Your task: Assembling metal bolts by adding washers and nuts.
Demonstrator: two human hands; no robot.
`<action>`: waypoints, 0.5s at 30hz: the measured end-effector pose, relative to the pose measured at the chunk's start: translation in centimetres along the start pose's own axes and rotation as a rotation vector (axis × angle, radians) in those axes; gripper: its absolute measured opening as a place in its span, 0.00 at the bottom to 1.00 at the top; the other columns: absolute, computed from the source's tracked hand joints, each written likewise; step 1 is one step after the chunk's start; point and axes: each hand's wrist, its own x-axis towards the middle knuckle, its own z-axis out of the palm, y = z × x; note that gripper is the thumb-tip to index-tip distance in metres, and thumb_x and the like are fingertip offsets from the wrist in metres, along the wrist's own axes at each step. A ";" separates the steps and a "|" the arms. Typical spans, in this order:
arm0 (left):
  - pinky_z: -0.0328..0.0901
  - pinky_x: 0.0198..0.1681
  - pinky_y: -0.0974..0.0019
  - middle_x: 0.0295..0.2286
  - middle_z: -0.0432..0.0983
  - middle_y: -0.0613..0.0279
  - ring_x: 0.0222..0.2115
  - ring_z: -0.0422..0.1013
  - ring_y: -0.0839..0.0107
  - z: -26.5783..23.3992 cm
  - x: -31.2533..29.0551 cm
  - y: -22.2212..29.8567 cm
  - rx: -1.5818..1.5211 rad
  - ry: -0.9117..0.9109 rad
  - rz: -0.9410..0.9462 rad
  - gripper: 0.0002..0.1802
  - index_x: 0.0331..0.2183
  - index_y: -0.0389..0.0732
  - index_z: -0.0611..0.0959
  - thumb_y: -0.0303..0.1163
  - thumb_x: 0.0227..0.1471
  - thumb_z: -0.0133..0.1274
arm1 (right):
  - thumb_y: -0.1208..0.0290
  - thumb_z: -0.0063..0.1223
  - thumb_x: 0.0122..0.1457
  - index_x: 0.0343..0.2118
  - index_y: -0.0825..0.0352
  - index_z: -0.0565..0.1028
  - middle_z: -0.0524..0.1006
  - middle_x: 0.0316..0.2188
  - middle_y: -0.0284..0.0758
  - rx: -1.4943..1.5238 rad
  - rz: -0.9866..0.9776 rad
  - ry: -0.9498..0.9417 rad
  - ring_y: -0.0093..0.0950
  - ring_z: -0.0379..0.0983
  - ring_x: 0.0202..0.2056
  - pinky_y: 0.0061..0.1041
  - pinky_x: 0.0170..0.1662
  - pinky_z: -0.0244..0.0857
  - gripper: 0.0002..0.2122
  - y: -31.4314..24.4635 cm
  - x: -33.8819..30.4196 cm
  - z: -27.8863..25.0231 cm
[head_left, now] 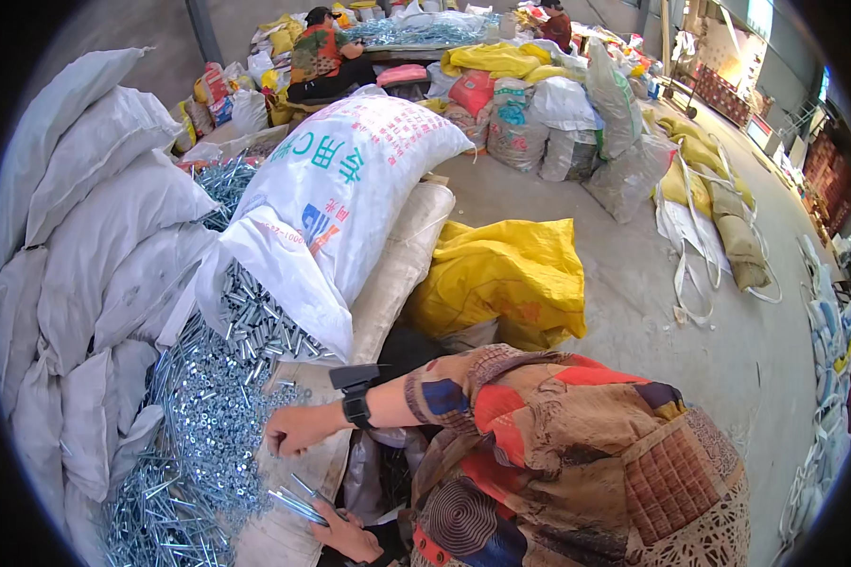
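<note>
My left hand, low in the picture, is closed around several long, thin silvery bolts, whose ends stick out to the upper left. Above it, my right hand reaches over the edge of a heap of small shiny nuts. Its fingers are curled together, and what they pinch, if anything, is hidden. Short metal sleeves spill from the mouth of a big white woven sack beyond the nuts. More long bolts lie loose beside the heap, to the left of my hands.
Stuffed white sacks are stacked along the left. A yellow sack stands on the floor right of the work surface edge. Filled bags are grouped farther back. Two other people sit near a far table heaped with metal rods.
</note>
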 end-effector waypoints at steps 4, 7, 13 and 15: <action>0.46 0.08 0.77 0.14 0.58 0.68 0.08 0.52 0.83 0.4 0.4 -0.4 -0.034 -0.103 0.037 0.18 0.35 0.37 0.68 0.42 0.56 0.50 | 0.76 0.54 0.44 0.28 0.73 0.75 0.74 0.20 0.32 0.160 0.029 -0.069 0.19 0.70 0.21 0.20 0.22 0.64 0.08 0.0 -3.2 0.4; 0.46 0.08 0.78 0.14 0.58 0.69 0.08 0.52 0.83 0.9 -0.3 0.2 0.002 -0.131 0.061 0.17 0.34 0.37 0.69 0.42 0.56 0.50 | 0.75 0.55 0.45 0.28 0.73 0.75 0.74 0.20 0.32 0.211 0.043 -0.052 0.19 0.70 0.20 0.19 0.23 0.64 0.08 0.3 -4.6 0.6; 0.49 0.10 0.75 0.16 0.61 0.68 0.10 0.54 0.81 0.4 -1.0 0.4 0.032 -0.111 0.088 0.16 0.33 0.34 0.71 0.39 0.55 0.51 | 0.74 0.55 0.49 0.30 0.73 0.75 0.74 0.21 0.32 0.452 0.019 0.089 0.18 0.70 0.22 0.18 0.25 0.64 0.08 0.8 -5.5 0.8; 0.54 0.13 0.73 0.17 0.62 0.66 0.12 0.57 0.78 0.0 -0.4 -0.4 0.043 -0.098 0.040 0.15 0.34 0.32 0.72 0.37 0.54 0.51 | 0.73 0.56 0.49 0.29 0.72 0.76 0.74 0.20 0.31 0.370 -0.015 0.050 0.18 0.70 0.21 0.19 0.24 0.64 0.07 0.4 -5.8 1.0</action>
